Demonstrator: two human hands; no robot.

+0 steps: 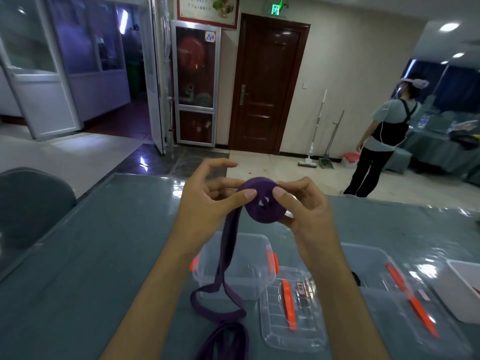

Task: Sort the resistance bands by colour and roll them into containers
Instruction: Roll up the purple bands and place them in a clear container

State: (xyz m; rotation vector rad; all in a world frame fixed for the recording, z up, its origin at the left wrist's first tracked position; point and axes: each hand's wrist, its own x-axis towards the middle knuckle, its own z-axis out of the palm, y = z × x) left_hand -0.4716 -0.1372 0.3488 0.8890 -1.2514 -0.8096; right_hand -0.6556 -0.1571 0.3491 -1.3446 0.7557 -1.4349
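Pinching purple band [262, 205] roll, both hands [207, 201] raised.

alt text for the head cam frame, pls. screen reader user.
Two bare hands, left hand and right hand, roll a purple resistance band into a coil above a grey-green table, its loose tail trailing down to the tabletop. Below sit an open clear container with orange latches and a clear lid.
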